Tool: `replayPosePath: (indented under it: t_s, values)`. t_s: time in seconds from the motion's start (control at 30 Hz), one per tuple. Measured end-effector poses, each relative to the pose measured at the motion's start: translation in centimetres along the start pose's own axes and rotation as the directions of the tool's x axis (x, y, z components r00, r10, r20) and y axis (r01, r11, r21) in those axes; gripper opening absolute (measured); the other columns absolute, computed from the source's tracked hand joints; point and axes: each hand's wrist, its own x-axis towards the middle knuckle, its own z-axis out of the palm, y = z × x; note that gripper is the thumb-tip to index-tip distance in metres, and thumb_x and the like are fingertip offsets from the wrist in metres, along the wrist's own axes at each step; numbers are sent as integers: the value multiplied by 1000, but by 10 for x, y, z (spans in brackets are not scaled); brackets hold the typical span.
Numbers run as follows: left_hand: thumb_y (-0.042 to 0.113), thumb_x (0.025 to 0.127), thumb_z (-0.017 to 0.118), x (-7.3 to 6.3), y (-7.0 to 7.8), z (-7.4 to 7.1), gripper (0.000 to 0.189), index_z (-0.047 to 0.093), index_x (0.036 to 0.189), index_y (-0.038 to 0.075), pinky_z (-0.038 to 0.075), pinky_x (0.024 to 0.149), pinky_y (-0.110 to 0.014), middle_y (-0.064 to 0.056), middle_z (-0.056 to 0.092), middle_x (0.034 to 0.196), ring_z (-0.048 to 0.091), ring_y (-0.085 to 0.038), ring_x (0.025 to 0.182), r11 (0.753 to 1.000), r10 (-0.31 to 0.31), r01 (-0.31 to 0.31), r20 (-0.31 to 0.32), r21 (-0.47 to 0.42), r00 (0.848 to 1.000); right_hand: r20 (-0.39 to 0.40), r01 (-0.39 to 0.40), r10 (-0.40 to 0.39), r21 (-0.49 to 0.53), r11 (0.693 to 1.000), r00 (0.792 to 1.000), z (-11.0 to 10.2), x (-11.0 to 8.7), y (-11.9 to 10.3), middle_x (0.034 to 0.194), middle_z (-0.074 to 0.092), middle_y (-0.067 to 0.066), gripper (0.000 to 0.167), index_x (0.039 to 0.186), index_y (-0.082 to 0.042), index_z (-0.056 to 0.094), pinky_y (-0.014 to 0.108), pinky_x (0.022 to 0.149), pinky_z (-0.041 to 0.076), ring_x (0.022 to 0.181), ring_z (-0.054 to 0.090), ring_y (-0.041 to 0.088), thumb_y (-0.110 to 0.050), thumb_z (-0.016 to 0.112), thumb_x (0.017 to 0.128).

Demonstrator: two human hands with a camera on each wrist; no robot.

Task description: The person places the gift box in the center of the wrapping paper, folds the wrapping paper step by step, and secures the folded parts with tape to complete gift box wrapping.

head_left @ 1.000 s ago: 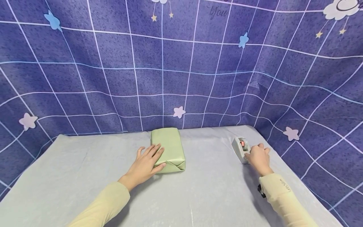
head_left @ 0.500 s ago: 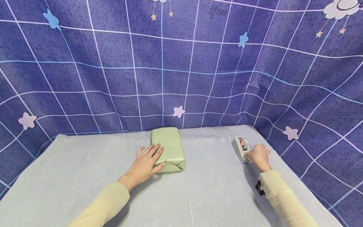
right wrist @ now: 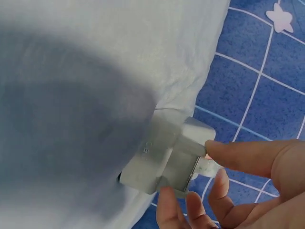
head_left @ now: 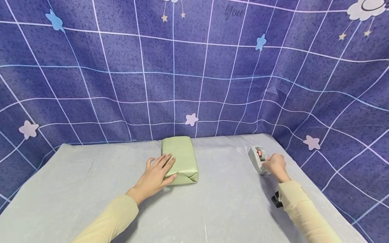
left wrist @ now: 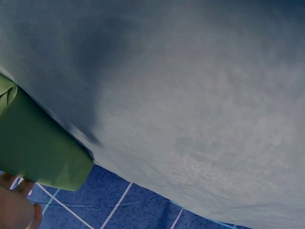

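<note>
Resting the left hand [head_left: 154, 176] on the green parcel [head_left: 182, 156], with fingers stretched out and spread over its left side, so just touching and not gripping. Also reaching the thumb round to the near end, just beside the folded flap [head_left: 187, 177]. Gripping the near end of the white-grey dispenser [head_left: 256, 162] with the right hand [head_left: 275, 166], with curled fingers on either side of it in the right wrist view. Having trouble making out any tape at those fingertips, tbh. Spotting a pinkish core [head_left: 259, 153] in the dispenser, though.

Wearing pale yellow sleeves [head_left: 107, 217], with something black [head_left: 277, 199] poking out under the right cuff.

Moving outward: finding the parcel lying flat a bit left of centre, up by the back edge of the cloth-covered counter [head_left: 226, 195], and the dispenser standing upright toward the back right corner, well apart from it. Looking past all that at a blue-purple curtain [head_left: 121, 54] with white and light blue grid lines, lilac stars [head_left: 192, 119], blue stars [head_left: 260, 42] and a white cloud [head_left: 358, 12] up top right.
</note>
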Motion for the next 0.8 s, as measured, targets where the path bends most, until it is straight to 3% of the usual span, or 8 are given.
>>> replayPosePath:
  t_s: [0.17, 0.33, 0.4, 0.47, 0.57, 0.67, 0.8]
  values:
    - [51, 90, 44, 0, 0, 0, 60, 42, 138, 14, 20, 101, -54, -9, 39, 144, 37, -30, 130, 1000, 1, -1, -4, 0, 1000, -24, -14, 16, 64, 998, 1000, 2, -2, 0, 55, 39, 6, 41, 46, -17, 30, 35, 57, 37, 63, 43, 27, -16, 50, 81]
    - [51, 91, 44, 0, 1, 1, 60, 42, 138, 14, 19, 101, -55, -9, 38, 144, 36, -30, 131, 1000, -2, 2, -2, -6, 1000, 16, -127, 127, 215, 968, 992, 8, -3, 4, 51, 36, -1, 41, 47, -17, 32, 27, 52, 33, 58, 40, 19, -17, 39, 87]
    - [51, 91, 44, 0, 1, 1, 60, 41, 138, 14, 19, 101, -55, -9, 38, 144, 36, -30, 131, 1000, -4, 4, -1, -9, 1000, 62, -205, 195, 324, 924, 979, 11, -3, 5, 54, 39, -1, 34, 54, -13, 38, 26, 52, 36, 56, 42, 16, -18, 38, 87]
    - [51, 91, 44, 0, 0, 1, 60, 42, 138, 14, 20, 101, -55, -9, 38, 144, 36, -29, 131, 1000, -6, 6, -1, -7, 1000, 109, -285, 264, 425, 859, 958, 13, -3, 5, 61, 43, 1, 25, 69, -6, 45, 27, 51, 40, 54, 44, 13, -21, 38, 88]
    - [51, 90, 44, -1, 0, 1, 60, 42, 138, 14, 21, 101, -56, -9, 38, 144, 36, -29, 131, 1000, -8, 8, -1, -6, 1000, 167, -372, 338, 539, 755, 926, 16, -1, 6, 78, 46, 7, 33, 100, 7, 45, 28, 51, 46, 53, 47, 11, -23, 39, 88]
    - [51, 90, 44, -1, 0, 1, 60, 42, 138, 14, 20, 100, -55, -9, 38, 144, 36, -29, 131, 1000, -7, 7, -2, -9, 1000, 166, -391, 365, 575, 719, 916, 18, 0, 6, 93, 42, 15, 49, 118, 14, 38, 27, 54, 48, 59, 48, 12, -24, 41, 88]
    - [51, 91, 44, -1, 1, 0, 60, 42, 137, 14, 20, 100, -54, -9, 39, 144, 36, -30, 131, 1000, -4, 4, -5, -14, 1000, 159, -396, 381, 598, 696, 911, 20, 1, 8, 97, 38, 16, 51, 120, 16, 35, 26, 56, 48, 64, 47, 12, -22, 42, 86]
